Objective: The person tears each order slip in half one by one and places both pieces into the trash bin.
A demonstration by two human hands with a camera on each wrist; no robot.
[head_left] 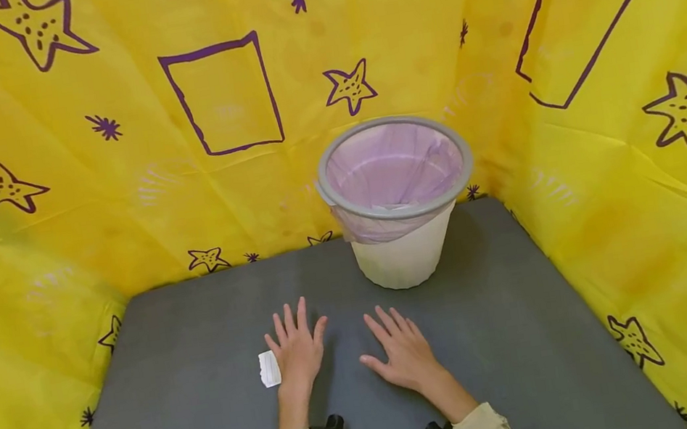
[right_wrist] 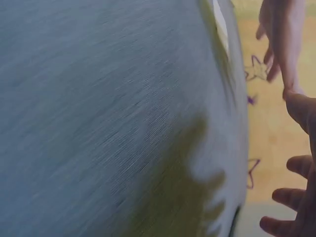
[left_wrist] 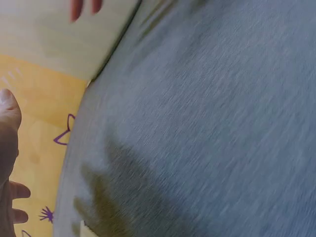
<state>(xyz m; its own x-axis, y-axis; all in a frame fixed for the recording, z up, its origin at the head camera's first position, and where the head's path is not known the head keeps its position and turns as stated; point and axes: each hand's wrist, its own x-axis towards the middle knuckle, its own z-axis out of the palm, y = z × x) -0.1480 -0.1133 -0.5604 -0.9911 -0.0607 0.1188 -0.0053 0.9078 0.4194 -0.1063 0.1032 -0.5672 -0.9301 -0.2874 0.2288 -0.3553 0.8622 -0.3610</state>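
My left hand hovers over the grey table with its fingers spread and nothing in them. Beside it, partly hidden under its outer edge, lies a small white piece of paper with a torn-looking left side. To the right, my right hand is also spread and holds nothing; it is nearest to the white bin. In the left wrist view the left thumb stands clear of the cloth, with a shadow below. The right wrist view shows the right fingers extended and apart.
The bin stands at the back right, with a grey rim and a pinkish bag lining it. A grey cloth covers the table. Yellow curtains with purple drawings hang around the back and both sides.
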